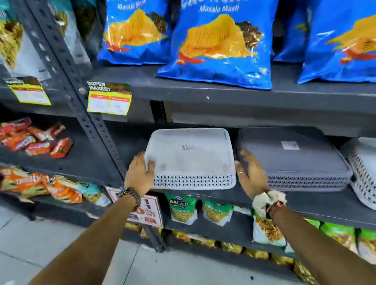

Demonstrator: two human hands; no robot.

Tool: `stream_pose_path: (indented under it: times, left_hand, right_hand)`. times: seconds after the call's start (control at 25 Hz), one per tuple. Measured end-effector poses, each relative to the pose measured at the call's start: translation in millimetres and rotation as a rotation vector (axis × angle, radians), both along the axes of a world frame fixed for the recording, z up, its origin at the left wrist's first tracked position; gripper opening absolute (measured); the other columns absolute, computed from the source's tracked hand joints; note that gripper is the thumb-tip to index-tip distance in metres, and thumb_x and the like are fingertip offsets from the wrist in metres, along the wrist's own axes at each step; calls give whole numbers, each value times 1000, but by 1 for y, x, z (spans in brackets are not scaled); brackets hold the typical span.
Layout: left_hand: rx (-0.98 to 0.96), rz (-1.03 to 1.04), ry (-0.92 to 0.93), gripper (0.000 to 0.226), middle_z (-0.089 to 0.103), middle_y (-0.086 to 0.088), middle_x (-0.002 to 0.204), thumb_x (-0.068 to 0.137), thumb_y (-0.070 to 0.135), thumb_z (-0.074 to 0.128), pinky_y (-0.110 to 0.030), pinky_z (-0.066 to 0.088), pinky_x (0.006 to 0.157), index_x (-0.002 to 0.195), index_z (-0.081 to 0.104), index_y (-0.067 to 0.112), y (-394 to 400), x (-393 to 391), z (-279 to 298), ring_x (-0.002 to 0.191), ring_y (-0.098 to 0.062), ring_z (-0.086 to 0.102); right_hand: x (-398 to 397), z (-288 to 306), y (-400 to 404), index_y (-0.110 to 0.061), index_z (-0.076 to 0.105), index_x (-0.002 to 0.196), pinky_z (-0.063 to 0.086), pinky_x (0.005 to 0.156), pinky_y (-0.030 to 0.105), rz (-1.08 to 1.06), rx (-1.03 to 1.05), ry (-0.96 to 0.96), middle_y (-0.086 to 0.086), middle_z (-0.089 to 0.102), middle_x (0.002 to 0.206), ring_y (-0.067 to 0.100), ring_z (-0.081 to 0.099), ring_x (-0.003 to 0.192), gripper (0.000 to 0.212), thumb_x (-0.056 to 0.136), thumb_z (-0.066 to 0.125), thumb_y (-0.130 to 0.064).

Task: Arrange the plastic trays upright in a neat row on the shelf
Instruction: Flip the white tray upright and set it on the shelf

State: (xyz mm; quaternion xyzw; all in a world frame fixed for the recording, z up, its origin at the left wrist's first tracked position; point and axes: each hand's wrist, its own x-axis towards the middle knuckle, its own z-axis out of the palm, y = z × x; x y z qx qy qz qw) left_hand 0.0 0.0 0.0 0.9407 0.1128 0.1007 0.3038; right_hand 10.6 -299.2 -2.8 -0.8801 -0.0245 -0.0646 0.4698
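A white plastic tray [188, 157] with a lattice rim lies upside down, tilted, at the left of the grey shelf [318, 202]. My left hand [139, 177] grips its left front corner. My right hand [252, 176] is at its right front corner with fingers spread, between the white tray and a stack of grey trays [294, 164] lying flat to the right. Whether the right hand touches the tray is unclear. More white lattice trays [372, 184] lie stacked at the far right.
Blue chip bags [222, 36] fill the shelf above. Snack packets [183, 206] hang and lie on the shelves below, and red and orange packets [28, 139] sit in the rack to the left. A dark upright post [88, 117] stands left of the trays. Tiled floor lies below.
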Motion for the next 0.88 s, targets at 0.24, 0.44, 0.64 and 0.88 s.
stream_pose_path:
  times: [0.24, 0.44, 0.64, 0.88]
  left_hand:
    - [-257, 152, 304, 69, 50, -25, 135, 90, 59, 16, -45, 39, 102, 134, 41, 12, 35, 65, -49, 120, -41, 49]
    - [-557, 254, 348, 75, 49, -20, 138, 87, 66, 17, -39, 40, 100, 129, 49, 14, 42, 91, -61, 122, -37, 49]
    - [-917, 191, 275, 87, 59, -18, 128, 75, 80, 19, -51, 43, 102, 123, 58, 18, 47, 87, -42, 113, -35, 56]
    - [-1068, 278, -74, 78, 67, -8, 104, 74, 81, 16, -42, 34, 108, 105, 62, 26, 48, 81, -10, 100, -16, 61]
  right_hand:
    - [57, -38, 27, -5, 39, 130, 30, 110, 40, -89, 158, 323, 20, 45, 137, 34, 42, 127, 53, 94, 33, -44]
    - [91, -42, 36, -8, 22, 143, 23, 112, 42, -140, 170, 511, 16, 24, 153, 32, 27, 138, 65, 94, 22, -51]
    - [90, -15, 32, -10, 61, 98, 40, 84, 34, -302, 366, 532, 10, 60, 94, 25, 56, 85, 54, 94, 25, -50]
    - [79, 18, 9, 3, 61, 94, 42, 63, 15, -465, 688, 203, -5, 68, 85, 16, 55, 75, 26, 88, 36, 7]
